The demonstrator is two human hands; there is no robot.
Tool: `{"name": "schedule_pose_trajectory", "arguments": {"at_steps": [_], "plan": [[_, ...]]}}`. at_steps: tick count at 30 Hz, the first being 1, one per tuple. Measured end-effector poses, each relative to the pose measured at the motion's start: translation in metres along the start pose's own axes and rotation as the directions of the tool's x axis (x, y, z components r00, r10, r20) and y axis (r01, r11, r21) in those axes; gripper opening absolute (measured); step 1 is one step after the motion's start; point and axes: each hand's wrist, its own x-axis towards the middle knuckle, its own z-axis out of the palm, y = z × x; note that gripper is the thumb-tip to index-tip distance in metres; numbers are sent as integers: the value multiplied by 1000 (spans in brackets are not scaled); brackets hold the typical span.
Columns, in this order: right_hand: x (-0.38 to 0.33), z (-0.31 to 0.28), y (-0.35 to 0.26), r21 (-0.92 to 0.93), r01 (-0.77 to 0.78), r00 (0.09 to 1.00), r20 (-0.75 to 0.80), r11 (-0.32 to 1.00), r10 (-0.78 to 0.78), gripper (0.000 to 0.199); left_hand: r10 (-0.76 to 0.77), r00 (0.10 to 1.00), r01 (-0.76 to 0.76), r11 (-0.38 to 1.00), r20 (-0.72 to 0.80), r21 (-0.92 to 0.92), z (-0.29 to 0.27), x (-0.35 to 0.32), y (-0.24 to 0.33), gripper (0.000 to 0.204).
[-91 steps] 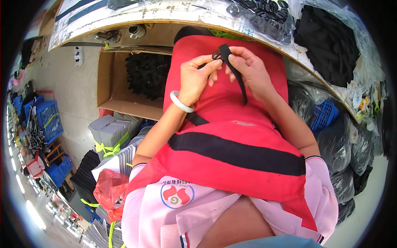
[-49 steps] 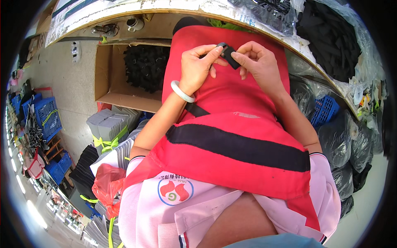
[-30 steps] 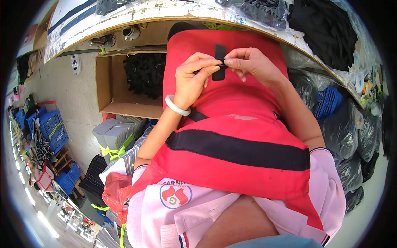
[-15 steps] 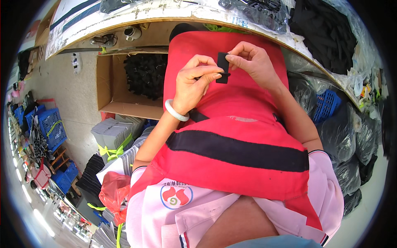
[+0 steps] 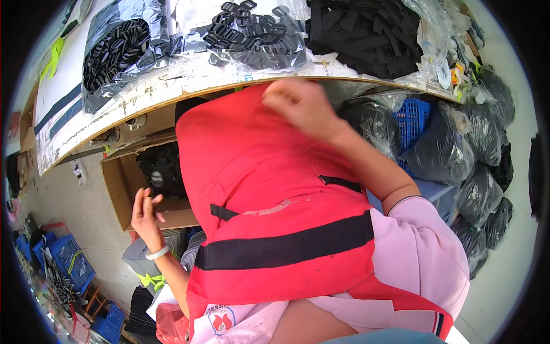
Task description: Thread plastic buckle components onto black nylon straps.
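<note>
My left hand (image 5: 147, 221), with a white bangle (image 5: 157, 252) on its wrist, is at the near side of a cardboard box (image 5: 117, 192). Its fingers are spread and I see nothing in them. Inside the box lies a heap of black strap pieces (image 5: 157, 166). My right hand (image 5: 301, 109) is above the far part of the red apron (image 5: 246, 143), close to the table edge. Motion smears its fingers, so whether it holds anything does not show. Black strap strips (image 5: 366, 34) lie piled on the table beyond it.
On the white table (image 5: 172, 86) are black plastic buckles (image 5: 246, 28) and a bag of black rings or buckles (image 5: 117, 54). To the right stand a blue crate (image 5: 411, 123) and several dark plastic bags (image 5: 438, 149). Grey stacked pieces (image 5: 137, 258) are beside the box.
My hands have parted. The left went left and down to the box, and the black strap piece is no longer between them. The right moved toward the table, and the view shifted right.
</note>
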Motion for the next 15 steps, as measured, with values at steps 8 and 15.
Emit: {"name": "schedule_pose_trajectory", "arguments": {"at_steps": [8, 15], "plan": [[42, -104, 102, -729, -33, 879, -347, 684, -327, 21, -58, 957, 181, 884, 284, -431, 74, 18, -17, 42], [70, -118, 82, -400, 36, 822, -509, 916, -255, 20, 38, 836, 178, 925, 547, -335, 161, -8, 21, 14]]}}
